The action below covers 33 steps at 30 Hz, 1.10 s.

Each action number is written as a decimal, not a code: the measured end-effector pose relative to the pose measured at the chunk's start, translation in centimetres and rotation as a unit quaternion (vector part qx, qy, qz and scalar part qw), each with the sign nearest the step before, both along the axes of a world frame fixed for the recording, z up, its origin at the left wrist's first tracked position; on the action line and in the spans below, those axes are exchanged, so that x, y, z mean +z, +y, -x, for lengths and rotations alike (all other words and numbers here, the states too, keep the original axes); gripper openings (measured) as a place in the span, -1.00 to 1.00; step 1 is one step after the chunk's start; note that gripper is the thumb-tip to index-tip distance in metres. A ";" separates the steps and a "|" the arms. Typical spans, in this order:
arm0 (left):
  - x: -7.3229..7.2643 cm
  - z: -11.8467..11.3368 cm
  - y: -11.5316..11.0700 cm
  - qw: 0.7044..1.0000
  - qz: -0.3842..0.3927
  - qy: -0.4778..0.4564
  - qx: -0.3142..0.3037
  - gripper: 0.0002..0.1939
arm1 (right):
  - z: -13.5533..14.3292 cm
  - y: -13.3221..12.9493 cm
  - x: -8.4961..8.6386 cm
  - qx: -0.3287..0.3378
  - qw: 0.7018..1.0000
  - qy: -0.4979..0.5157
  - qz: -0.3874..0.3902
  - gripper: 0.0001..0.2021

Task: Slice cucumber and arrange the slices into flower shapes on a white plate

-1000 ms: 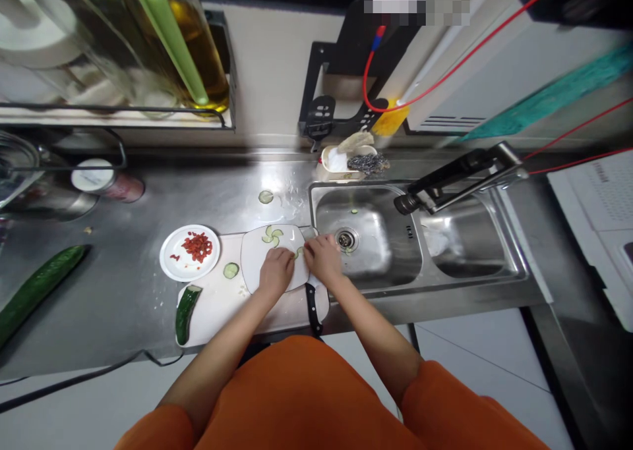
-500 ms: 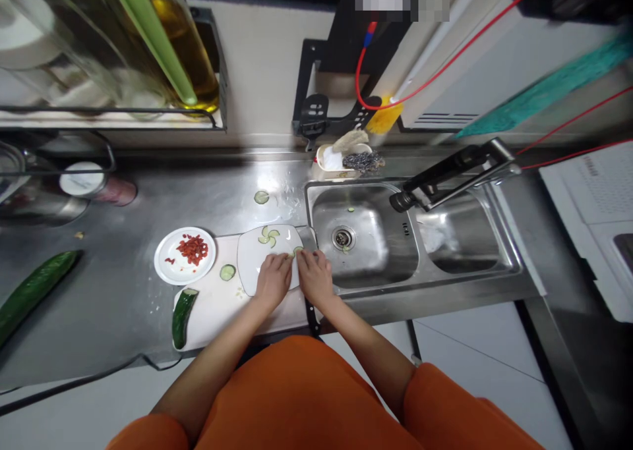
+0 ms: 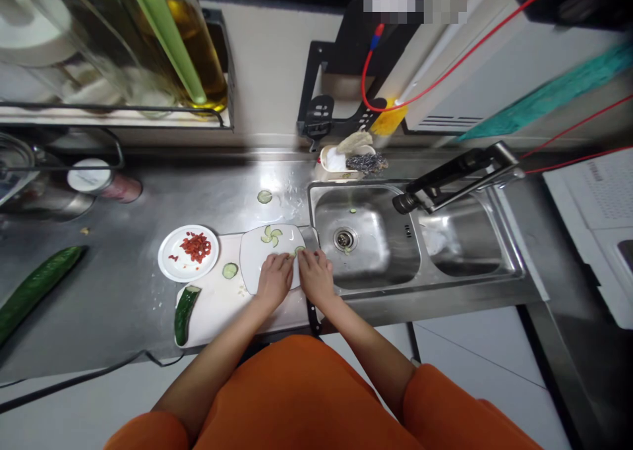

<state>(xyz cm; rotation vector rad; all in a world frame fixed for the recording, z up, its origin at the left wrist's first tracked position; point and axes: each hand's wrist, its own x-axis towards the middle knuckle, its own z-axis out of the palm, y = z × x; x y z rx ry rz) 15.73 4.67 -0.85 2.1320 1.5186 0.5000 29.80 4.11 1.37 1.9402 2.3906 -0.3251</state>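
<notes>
On the white square plate, several thin cucumber pieces form a pinwheel near the far edge. My left hand is over the plate's right half, its fingers closed around the edge of a small cucumber slice. Close beside it, my right hand has its fingers bent and pressed at the same slice, over the plate's right rim. The fingers partly hide the slice. Beneath the plate lies a white cutting board, carrying a round cucumber slice and a cut cucumber piece.
A white plate of small red pieces stands left of the board. Farther left lies a whole cucumber. A knife handle shows at the board's right edge, by the steel sink. Another cucumber slice rests on the counter.
The view has shifted slightly, moving the scene a little to the right. Both hands stay at the same place on the plate, with barely any finger movement.
</notes>
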 end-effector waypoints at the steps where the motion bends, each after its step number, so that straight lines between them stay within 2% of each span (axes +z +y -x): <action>1: 0.2 0.1 0.0 1.000 -0.001 -0.010 0.003 -0.65 | 0.0 0.0 0.1 -0.004 1.000 0.001 0.001 -0.58; 5: 1.4 1.8 -0.1 0.997 -0.024 -0.050 0.053 -0.68 | 0.0 0.0 0.7 -0.021 1.000 0.013 -0.001 -0.58; 9: 2.6 6.3 -1.0 0.982 -0.021 -0.059 0.176 -0.70 | 0.2 -0.2 1.1 -0.045 0.998 0.033 -0.003 -0.60; 12: 2.7 9.8 -2.1 0.969 0.003 -0.018 0.248 -0.71 | 0.6 -0.6 1.2 -0.043 0.998 0.043 0.001 -0.63; 15: 2.1 11.9 -3.0 0.960 0.035 0.029 0.277 -0.70 | 1.2 -1.2 1.3 -0.025 0.998 0.050 0.002 -0.65; 22: 0.9 12.4 -3.1 0.952 0.069 0.054 0.293 -0.68 | 2.8 -1.9 2.0 0.002 0.998 0.058 -0.002 -0.67; 33: 1.7 12.0 -2.7 0.944 0.094 0.047 0.314 -0.62 | 3.4 -2.5 2.0 -0.003 0.998 0.065 0.000 -0.71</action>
